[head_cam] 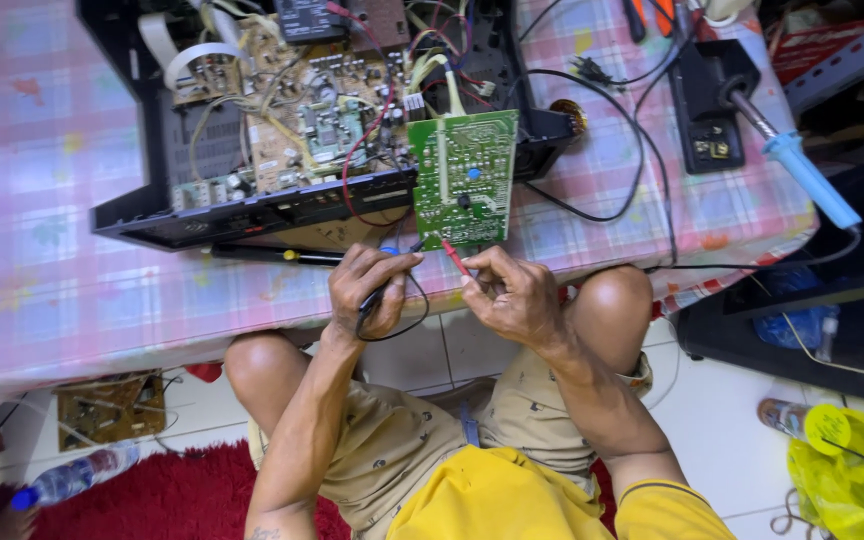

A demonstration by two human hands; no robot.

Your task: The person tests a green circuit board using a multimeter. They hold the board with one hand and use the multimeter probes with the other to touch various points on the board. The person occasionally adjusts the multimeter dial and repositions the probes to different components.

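Nearest the camera, the yellow shirt and both forearms are cut off by the bottom edge. On the floor at near left lie one plastic bottle (72, 478) and one loose brown circuit board (110, 408), partly tucked under the table. At near right sits a yellow plastic bag (852, 480), cut off by the frame edge.

Just past the knees, the left hand (370, 290) is closed around a black probe (392, 280), with its black lead looping beneath the palm. The right hand (512, 295) pinches a red probe (455, 257) between thumb and fingers. Both tips point at the near edge of one green circuit board (464, 178); whether they touch it is hard to make out. A dark screwdriver-like tool (272, 255) lies to the left of the hands.

The green board leans tilted against the front of an opened black chassis (152, 215), whose far part runs out of view. On the far right of the checked tablecloth (42, 270), one blue-handled soldering iron (802, 170) rests in a black stand (707, 100).
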